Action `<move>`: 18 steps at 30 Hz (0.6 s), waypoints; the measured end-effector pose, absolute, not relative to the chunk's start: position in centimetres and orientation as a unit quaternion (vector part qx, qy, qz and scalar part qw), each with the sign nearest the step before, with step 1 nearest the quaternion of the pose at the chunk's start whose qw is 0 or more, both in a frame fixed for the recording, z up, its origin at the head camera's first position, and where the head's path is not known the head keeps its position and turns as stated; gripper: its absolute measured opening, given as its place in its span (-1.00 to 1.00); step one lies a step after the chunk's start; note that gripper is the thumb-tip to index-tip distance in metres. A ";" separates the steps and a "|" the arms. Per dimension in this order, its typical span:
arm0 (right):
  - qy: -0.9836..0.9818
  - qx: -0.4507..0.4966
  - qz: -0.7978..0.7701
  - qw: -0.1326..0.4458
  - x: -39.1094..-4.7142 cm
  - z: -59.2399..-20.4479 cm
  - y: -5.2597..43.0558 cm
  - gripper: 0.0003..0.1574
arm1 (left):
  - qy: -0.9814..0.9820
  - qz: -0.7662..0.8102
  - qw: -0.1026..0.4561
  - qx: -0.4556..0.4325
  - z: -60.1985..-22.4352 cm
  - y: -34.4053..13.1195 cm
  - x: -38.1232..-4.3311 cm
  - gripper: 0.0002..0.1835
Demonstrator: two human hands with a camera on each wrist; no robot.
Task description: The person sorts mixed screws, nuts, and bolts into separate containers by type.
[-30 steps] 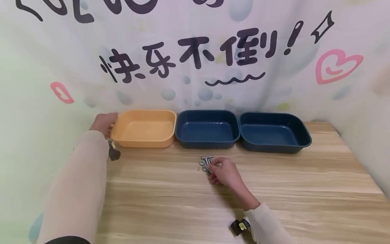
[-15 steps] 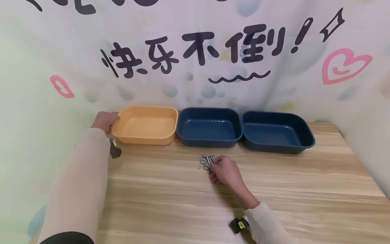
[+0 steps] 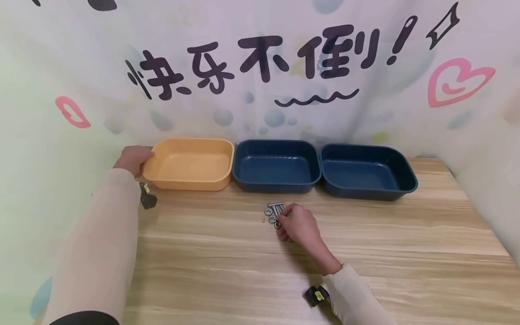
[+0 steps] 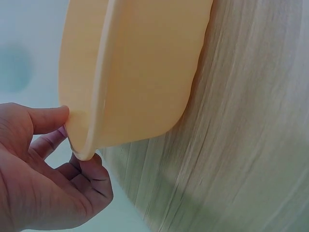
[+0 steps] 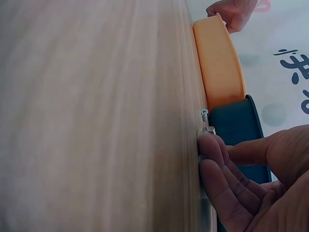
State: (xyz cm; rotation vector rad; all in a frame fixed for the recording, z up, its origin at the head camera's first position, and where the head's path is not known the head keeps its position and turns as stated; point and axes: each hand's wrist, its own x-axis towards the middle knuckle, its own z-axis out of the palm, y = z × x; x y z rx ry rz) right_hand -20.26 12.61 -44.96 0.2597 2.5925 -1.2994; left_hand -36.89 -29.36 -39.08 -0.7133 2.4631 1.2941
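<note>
At the left, my left hand (image 3: 134,159) holds the end of an orange plastic bin (image 3: 188,164). In the left wrist view its thumb (image 4: 50,119) presses the inner side of the bin wall and its fingers curl under the rim. My right hand (image 3: 299,224) is at a small pile of metal screws (image 3: 276,206) and hex nuts (image 3: 272,219) on the table, fingers bent and fingertips among the pieces. In the right wrist view one screw (image 5: 204,114) shows just past those fingertips. Whether anything is pinched between them is hidden.
Two dark blue bins, a middle one (image 3: 277,167) and a right one (image 3: 367,171), stand in a row beside the orange bin. A printed cloth (image 3: 252,117) hangs right behind them. The wooden table (image 3: 227,266) extends in front and to the right.
The head view has shifted slightly. Both hands keep nearly the same places, the left on the orange bin's end, the right at the screws and nuts.
</note>
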 end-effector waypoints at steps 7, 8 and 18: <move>0.906 0.070 -0.404 0.101 -20.1 -44.7 12.3 -0.83 | 0.847 0.452 0.126 -0.251 -39.7 -29.8 -37.5 -0.55; 0.908 0.068 -0.401 0.099 -20.1 -44.7 12.2 -0.82 | 0.847 0.453 0.126 -0.249 -39.7 -29.8 -37.5 -0.56; 0.899 0.075 -0.418 0.103 -20.2 -45.1 12.2 -0.77 | 0.851 0.443 0.126 -0.251 -39.6 -29.7 -37.5 -0.52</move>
